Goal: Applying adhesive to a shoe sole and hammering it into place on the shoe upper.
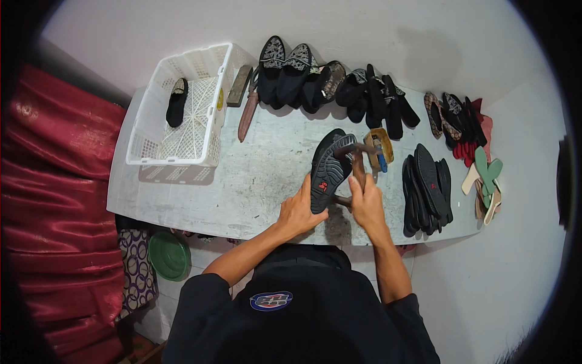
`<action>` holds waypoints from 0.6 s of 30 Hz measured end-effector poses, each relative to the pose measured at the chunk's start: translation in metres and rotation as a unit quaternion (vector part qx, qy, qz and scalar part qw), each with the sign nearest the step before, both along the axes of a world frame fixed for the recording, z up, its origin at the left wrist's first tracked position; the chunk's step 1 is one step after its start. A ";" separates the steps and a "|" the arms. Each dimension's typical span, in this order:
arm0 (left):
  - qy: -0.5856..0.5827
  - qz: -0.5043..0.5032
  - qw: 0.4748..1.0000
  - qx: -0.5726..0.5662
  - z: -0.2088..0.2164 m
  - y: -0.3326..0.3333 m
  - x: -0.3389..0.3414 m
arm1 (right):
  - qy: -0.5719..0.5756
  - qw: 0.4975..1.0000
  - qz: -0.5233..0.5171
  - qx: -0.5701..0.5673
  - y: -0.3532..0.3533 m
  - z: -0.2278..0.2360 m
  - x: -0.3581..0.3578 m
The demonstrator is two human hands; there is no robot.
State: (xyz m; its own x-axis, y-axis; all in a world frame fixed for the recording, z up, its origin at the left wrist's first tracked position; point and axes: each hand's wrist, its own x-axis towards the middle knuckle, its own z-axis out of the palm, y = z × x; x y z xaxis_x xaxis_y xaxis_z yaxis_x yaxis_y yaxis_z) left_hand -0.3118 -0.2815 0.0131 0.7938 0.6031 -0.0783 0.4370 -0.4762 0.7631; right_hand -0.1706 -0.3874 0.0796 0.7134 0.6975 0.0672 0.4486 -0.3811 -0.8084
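Above the table, a black shoe (pixel 327 173) is tilted with its ridged sole facing up; a small red mark shows on the sole. My left hand (pixel 297 212) grips it around the heel end. My right hand (pixel 368 206) is closed on the handle of a hammer (pixel 359 168), whose head lies over the front part of the sole. Whether the head touches the sole, I cannot tell. A dark bar-like piece (pixel 342 200) shows between the shoe and my right hand; most of it is hidden.
On the left stands a white plastic basket (pixel 221 130) with one shoe (pixel 176 103) inside. A sharpening stone (pixel 239 86) and a brown-handled tool (pixel 247 118) lie beside it. Several shoes (pixel 295 76) line the wall. Black soles (pixel 427 188) and a small box (pixel 383 138) are at right.
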 end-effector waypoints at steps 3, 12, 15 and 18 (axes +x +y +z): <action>-0.005 0.003 1.000 0.003 -0.002 -0.002 -0.001 | 0.041 0.999 0.001 -0.019 -0.004 0.011 0.011; -0.003 -0.008 1.000 0.011 0.003 -0.001 0.001 | -0.014 1.000 -0.023 0.016 -0.012 -0.013 0.000; 0.008 -0.003 1.000 0.007 -0.002 -0.001 -0.007 | 0.097 0.995 -0.007 -0.036 -0.013 0.009 0.013; 0.016 0.002 1.000 0.002 0.000 0.000 -0.004 | 0.148 0.987 -0.064 0.015 -0.017 0.033 0.004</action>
State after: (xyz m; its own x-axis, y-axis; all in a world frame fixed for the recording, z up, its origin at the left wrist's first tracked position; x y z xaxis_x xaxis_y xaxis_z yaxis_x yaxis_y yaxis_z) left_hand -0.3162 -0.2813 0.0135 0.7883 0.6069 -0.1015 0.4639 -0.4778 0.7460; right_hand -0.1668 -0.4042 0.1125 0.7874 0.6006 -0.1386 0.1407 -0.3940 -0.9083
